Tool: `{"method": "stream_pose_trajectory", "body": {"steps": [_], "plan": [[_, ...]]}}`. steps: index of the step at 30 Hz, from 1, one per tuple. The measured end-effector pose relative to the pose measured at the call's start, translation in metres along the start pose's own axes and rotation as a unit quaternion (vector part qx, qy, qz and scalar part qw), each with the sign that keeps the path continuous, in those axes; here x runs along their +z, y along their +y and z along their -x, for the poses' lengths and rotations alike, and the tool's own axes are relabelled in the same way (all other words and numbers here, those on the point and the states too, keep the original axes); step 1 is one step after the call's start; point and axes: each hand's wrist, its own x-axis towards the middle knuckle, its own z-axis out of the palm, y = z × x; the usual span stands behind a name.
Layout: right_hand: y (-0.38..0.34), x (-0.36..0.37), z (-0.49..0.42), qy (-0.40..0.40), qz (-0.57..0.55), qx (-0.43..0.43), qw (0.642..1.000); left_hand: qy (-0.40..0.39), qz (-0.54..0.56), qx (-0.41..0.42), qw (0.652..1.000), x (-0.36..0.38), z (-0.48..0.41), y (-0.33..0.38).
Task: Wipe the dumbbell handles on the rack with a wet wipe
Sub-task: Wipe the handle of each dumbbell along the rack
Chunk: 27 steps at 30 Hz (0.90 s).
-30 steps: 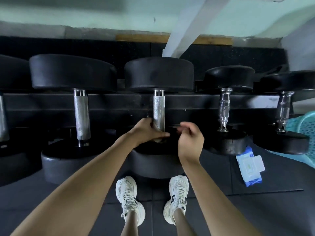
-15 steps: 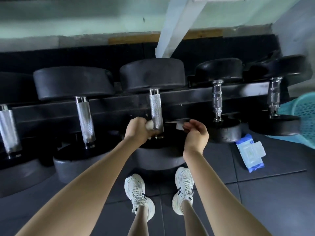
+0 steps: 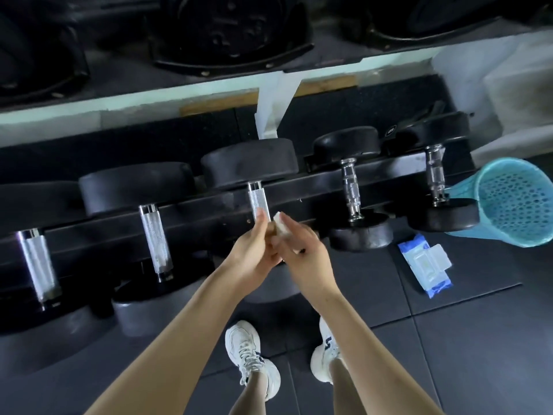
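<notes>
A low black rack holds a row of black dumbbells with silver handles. The middle handle stands just above my hands. My left hand and my right hand meet in front of it, both holding a small folded white wet wipe between them. Neither hand touches the handle. Further handles show at the left, far left, right and far right.
A blue and white wet wipe pack lies on the dark floor mat at the right. A turquoise perforated basket stands beside the rack's right end. An upper shelf with dark weights hangs above. My white shoes stand below.
My left hand has come off the middle handle with the wipe and met my right hand in front of it. The camera has tilted up, so the upper shelf shows.
</notes>
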Motion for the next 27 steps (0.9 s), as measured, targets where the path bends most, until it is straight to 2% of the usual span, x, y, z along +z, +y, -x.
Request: {"method": "stream_pose_trajectory", "body": {"steps": [2,7,11,13,14,17,23,27], "plan": [[0.0,-0.008,0.005,0.021,-0.033,-0.003,0.999,-0.009,-0.011,-0.007,1.0,0.012,0.001,-0.001],[0.0,-0.051,0.001,0.039,-0.009,-0.017,0.999,0.019,-0.104,-0.038,0.994,0.044,-0.006,0.001],[0.002,-0.108,-0.025,0.104,0.028,-0.005,0.994,0.091,-0.19,-0.026,0.977,0.074,-0.032,0.008],[0.004,-0.139,-0.043,0.135,0.067,-0.002,0.989,0.15,-0.168,0.005,0.974,0.091,-0.047,0.014],[0.005,-0.153,-0.052,0.134,0.088,-0.001,0.987,0.186,-0.163,0.028,0.969,0.098,-0.054,0.017],[0.009,-0.184,-0.082,0.097,0.132,0.003,0.987,0.249,-0.247,0.11,0.93,0.117,-0.076,0.027],[0.02,-0.201,-0.137,0.002,0.164,0.046,0.985,0.323,-0.341,0.15,0.87,0.141,-0.111,0.054],[0.021,-0.194,-0.158,0.004,0.129,0.046,0.991,0.33,-0.337,0.122,0.874,0.149,-0.133,0.063]]}}
